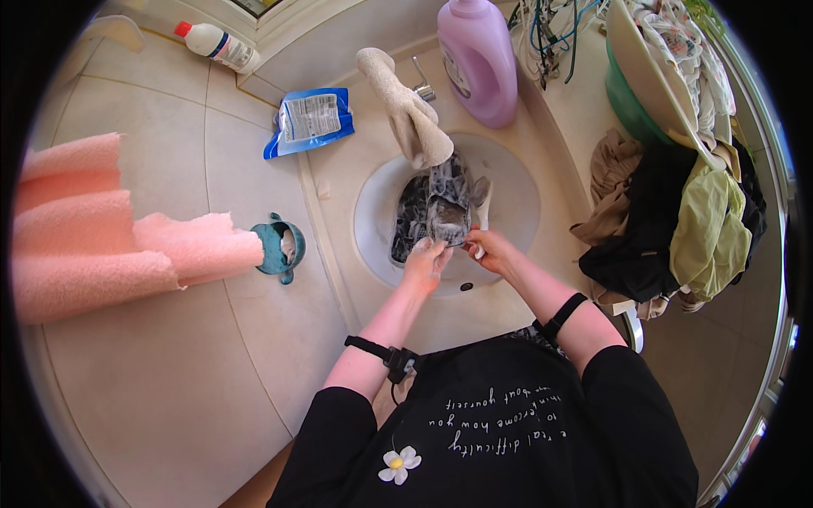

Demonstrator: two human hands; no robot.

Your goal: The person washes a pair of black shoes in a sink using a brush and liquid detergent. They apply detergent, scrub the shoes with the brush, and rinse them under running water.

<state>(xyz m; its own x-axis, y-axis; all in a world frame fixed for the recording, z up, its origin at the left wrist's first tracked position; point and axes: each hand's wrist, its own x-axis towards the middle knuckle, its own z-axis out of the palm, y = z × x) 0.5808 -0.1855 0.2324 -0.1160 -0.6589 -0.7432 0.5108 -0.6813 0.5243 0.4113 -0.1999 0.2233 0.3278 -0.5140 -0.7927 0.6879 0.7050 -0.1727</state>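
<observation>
A dark shoe (450, 202) covered in white suds is held over the white washbasin (517, 190). My left hand (429, 261) grips its near end, with suds on the fingers. My right hand (492, 249) holds the white handle of a scrubbing brush (484, 214), and its fingertips also touch the shoe's near end. The brush lies along the shoe's right side, its head pointing away from me. Beside the held shoe on the left, a second sudsy black shoe (409, 222) rests in the basin. A beige cloth (406, 108) drapes over the faucet (423, 86), hiding most of it.
A purple detergent jug (489, 70) and a blue pouch (311, 120) stand behind the basin. Clothes (648, 216) and stacked basins (641, 95) crowd the right, near wire hangers (546, 38). A pink towel (95, 235) hangs left by a teal holder (273, 246). A red-capped bottle (219, 47) is beyond.
</observation>
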